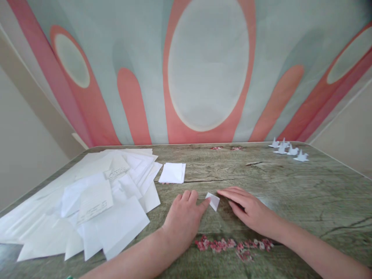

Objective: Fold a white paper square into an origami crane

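A small folded square of white paper (213, 201) lies on the wooden-patterned tabletop, turned so that a corner points towards me. My left hand (186, 215) rests on the table at its left, thumb stretched out and pressing the paper's left edge down, the other fingers loosely bent. Just to the right of the paper is my right hand (251, 211), its fingers extended and the thumb apart from them. Its fingertips come close to the paper's upper right corner; nothing shows between them.
A small stack of white paper squares (173, 173) sits behind my left hand. Loose white sheets (124, 221) spread over the table's left side. Several folded paper birds (300, 156) stand at the far right. A patterned backdrop (207, 66) rises behind the table.
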`<control>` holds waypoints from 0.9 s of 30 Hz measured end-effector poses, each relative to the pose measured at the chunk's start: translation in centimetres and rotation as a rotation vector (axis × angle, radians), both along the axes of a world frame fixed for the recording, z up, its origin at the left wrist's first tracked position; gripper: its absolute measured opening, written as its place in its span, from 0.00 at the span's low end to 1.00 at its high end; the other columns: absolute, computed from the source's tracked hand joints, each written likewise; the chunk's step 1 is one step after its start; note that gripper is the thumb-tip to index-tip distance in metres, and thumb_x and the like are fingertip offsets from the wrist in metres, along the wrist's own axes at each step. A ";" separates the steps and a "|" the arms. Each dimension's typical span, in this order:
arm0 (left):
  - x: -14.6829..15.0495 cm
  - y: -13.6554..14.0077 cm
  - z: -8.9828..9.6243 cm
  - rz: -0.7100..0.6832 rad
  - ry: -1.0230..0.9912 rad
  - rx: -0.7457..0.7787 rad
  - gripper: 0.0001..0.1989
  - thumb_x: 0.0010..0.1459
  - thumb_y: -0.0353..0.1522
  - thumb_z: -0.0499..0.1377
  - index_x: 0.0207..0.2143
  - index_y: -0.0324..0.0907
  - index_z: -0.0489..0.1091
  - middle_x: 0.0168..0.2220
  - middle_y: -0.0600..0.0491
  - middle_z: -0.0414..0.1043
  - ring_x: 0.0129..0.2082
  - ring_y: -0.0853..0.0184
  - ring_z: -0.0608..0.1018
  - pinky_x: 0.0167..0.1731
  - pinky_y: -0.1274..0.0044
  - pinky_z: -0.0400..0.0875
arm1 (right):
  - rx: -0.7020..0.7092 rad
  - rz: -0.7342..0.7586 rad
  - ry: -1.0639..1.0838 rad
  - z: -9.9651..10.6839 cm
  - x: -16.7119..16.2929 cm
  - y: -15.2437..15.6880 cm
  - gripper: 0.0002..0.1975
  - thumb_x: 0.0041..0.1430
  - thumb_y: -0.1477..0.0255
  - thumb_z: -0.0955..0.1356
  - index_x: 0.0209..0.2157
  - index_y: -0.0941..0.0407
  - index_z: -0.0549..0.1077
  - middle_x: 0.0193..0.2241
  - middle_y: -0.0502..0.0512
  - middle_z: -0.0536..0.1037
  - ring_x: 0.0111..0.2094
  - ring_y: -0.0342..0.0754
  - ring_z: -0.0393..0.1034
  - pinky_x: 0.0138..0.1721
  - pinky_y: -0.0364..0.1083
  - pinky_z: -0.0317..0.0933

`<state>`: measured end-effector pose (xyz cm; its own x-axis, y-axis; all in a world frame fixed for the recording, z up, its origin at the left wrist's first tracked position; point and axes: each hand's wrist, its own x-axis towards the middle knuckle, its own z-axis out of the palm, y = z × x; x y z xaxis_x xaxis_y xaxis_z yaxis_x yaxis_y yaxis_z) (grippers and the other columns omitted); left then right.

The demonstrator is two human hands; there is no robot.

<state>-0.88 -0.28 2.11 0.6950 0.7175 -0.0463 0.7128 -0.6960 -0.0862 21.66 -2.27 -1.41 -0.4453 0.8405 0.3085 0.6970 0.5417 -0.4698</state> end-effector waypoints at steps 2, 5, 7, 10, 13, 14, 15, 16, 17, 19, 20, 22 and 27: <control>-0.2 0.7 -0.4 -0.046 -0.058 -0.017 0.25 0.55 0.27 0.52 0.55 0.52 0.57 0.40 0.49 0.61 0.40 0.61 0.66 0.39 0.70 0.64 | 0.011 0.008 0.000 -0.1 0.1 0.2 0.23 0.57 0.80 0.60 0.54 0.52 0.62 0.46 0.56 0.73 0.47 0.48 0.65 0.48 0.51 0.63; -0.3 1.6 -1.2 -0.084 -0.174 -0.053 0.25 0.55 0.26 0.53 0.54 0.54 0.59 0.42 0.50 0.60 0.42 0.62 0.65 0.44 0.70 0.61 | 0.024 0.019 -0.033 -0.1 0.3 0.5 0.23 0.57 0.78 0.62 0.54 0.52 0.62 0.44 0.55 0.74 0.45 0.47 0.68 0.45 0.50 0.65; -0.3 2.1 -1.6 -0.093 -0.265 -0.074 0.22 0.58 0.27 0.51 0.53 0.54 0.60 0.45 0.51 0.60 0.45 0.62 0.64 0.46 0.69 0.60 | 0.058 0.042 -0.081 0.1 0.6 0.8 0.21 0.57 0.77 0.63 0.53 0.52 0.64 0.44 0.55 0.74 0.44 0.47 0.69 0.44 0.49 0.65; -0.4 2.5 -1.8 -0.117 -0.355 -0.109 0.19 0.60 0.29 0.49 0.53 0.54 0.62 0.49 0.51 0.59 0.49 0.62 0.62 0.49 0.67 0.59 | 0.151 0.120 -0.240 0.8 1.3 1.5 0.19 0.58 0.76 0.63 0.51 0.54 0.66 0.45 0.56 0.74 0.43 0.48 0.69 0.44 0.50 0.65; -0.4 2.6 -1.7 -0.134 -0.386 -0.140 0.18 0.61 0.31 0.48 0.52 0.53 0.63 0.50 0.51 0.59 0.50 0.62 0.62 0.50 0.66 0.58 | 0.319 0.231 -0.454 1.4 1.6 2.3 0.16 0.60 0.79 0.60 0.49 0.58 0.67 0.45 0.59 0.74 0.43 0.50 0.69 0.43 0.52 0.64; -0.4 2.6 -1.6 -0.136 -0.390 -0.147 0.17 0.61 0.31 0.48 0.52 0.53 0.63 0.50 0.51 0.59 0.50 0.61 0.62 0.50 0.66 0.58 | 0.365 0.267 -0.514 1.5 1.6 2.5 0.16 0.60 0.79 0.60 0.49 0.59 0.68 0.45 0.60 0.74 0.43 0.51 0.69 0.43 0.52 0.64; -0.4 2.6 -1.6 -0.137 -0.393 -0.153 0.17 0.62 0.31 0.48 0.52 0.53 0.63 0.50 0.51 0.59 0.50 0.61 0.62 0.50 0.65 0.58 | 0.403 0.300 -0.558 1.6 1.5 2.7 0.15 0.61 0.80 0.60 0.48 0.61 0.68 0.45 0.61 0.73 0.43 0.51 0.68 0.42 0.52 0.64; -0.4 2.6 -1.5 -0.138 -0.395 -0.157 0.18 0.62 0.31 0.48 0.52 0.54 0.62 0.51 0.51 0.59 0.50 0.61 0.62 0.50 0.65 0.58 | 0.431 0.328 -0.587 1.6 1.4 2.9 0.15 0.61 0.79 0.59 0.48 0.62 0.69 0.45 0.62 0.73 0.43 0.51 0.68 0.42 0.52 0.64; -0.4 2.6 -1.5 -0.137 -0.397 -0.158 0.18 0.61 0.31 0.48 0.53 0.54 0.62 0.51 0.51 0.59 0.50 0.61 0.62 0.50 0.65 0.58 | 0.450 0.351 -0.599 1.6 1.3 3.0 0.14 0.62 0.79 0.59 0.47 0.62 0.69 0.45 0.62 0.74 0.42 0.50 0.68 0.42 0.52 0.64; -0.4 2.6 -1.5 -0.135 -0.399 -0.156 0.18 0.61 0.31 0.49 0.53 0.54 0.62 0.51 0.51 0.59 0.51 0.61 0.62 0.51 0.64 0.57 | 0.471 0.373 -0.584 1.4 1.1 3.0 0.14 0.62 0.78 0.59 0.47 0.62 0.69 0.44 0.63 0.74 0.41 0.49 0.69 0.41 0.51 0.64; -0.4 2.6 -1.5 -0.134 -0.398 -0.154 0.18 0.61 0.32 0.49 0.53 0.54 0.62 0.51 0.51 0.59 0.51 0.61 0.61 0.51 0.64 0.57 | 0.476 0.374 -0.568 1.3 1.1 3.1 0.14 0.62 0.78 0.58 0.46 0.62 0.70 0.43 0.62 0.75 0.41 0.49 0.69 0.41 0.51 0.64; -0.4 2.6 -1.5 -0.131 -0.395 -0.147 0.18 0.61 0.32 0.50 0.53 0.54 0.61 0.51 0.51 0.60 0.51 0.61 0.61 0.51 0.63 0.57 | 0.480 0.371 -0.547 1.1 1.0 3.0 0.14 0.62 0.78 0.58 0.46 0.62 0.70 0.42 0.62 0.75 0.40 0.49 0.69 0.41 0.51 0.63; -0.4 2.6 -1.8 -0.121 -0.392 -0.127 0.18 0.61 0.33 0.49 0.54 0.52 0.61 0.52 0.50 0.59 0.52 0.60 0.61 0.51 0.63 0.57 | 0.481 0.380 -0.531 0.9 0.4 2.6 0.12 0.62 0.79 0.58 0.41 0.62 0.71 0.39 0.61 0.75 0.38 0.49 0.69 0.40 0.51 0.62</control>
<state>-1.26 2.27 0.29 0.7563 0.6355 0.1550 0.5873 -0.7640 0.2671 22.09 0.37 -0.50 -0.8624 0.4315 0.2645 0.4892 0.8448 0.2169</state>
